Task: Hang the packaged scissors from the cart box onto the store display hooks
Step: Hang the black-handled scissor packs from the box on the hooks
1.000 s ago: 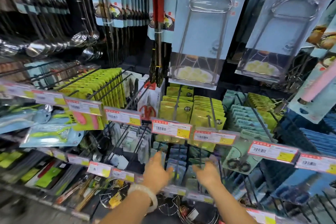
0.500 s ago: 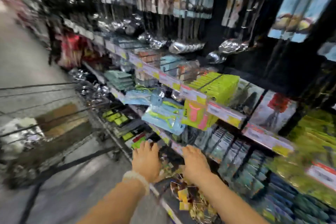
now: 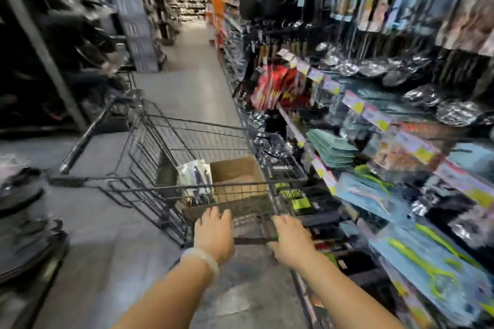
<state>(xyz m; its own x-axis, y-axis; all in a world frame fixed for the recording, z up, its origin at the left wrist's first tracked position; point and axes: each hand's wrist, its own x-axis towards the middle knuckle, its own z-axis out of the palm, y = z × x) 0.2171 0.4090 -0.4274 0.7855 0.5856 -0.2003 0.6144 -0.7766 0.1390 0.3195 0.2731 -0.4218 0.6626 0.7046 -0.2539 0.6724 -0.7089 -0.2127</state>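
Head camera is showing both hands reaching toward the cart (image 3: 187,141); the left hand (image 3: 213,232) and right hand (image 3: 290,238) are holding nothing, fingers relaxed. Packaged scissors (image 3: 196,177) are standing inside the cart, touching the cardboard box (image 3: 238,173).

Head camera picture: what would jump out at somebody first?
Probably the dark wire shopping cart in the middle of the aisle, carrying a brown cardboard box with clear-packed scissors propped at the box's left. Both bare hands, left hand and right hand, reach toward it, holding nothing. On the right, shiny steel ladles hang over blue packets with green tools.
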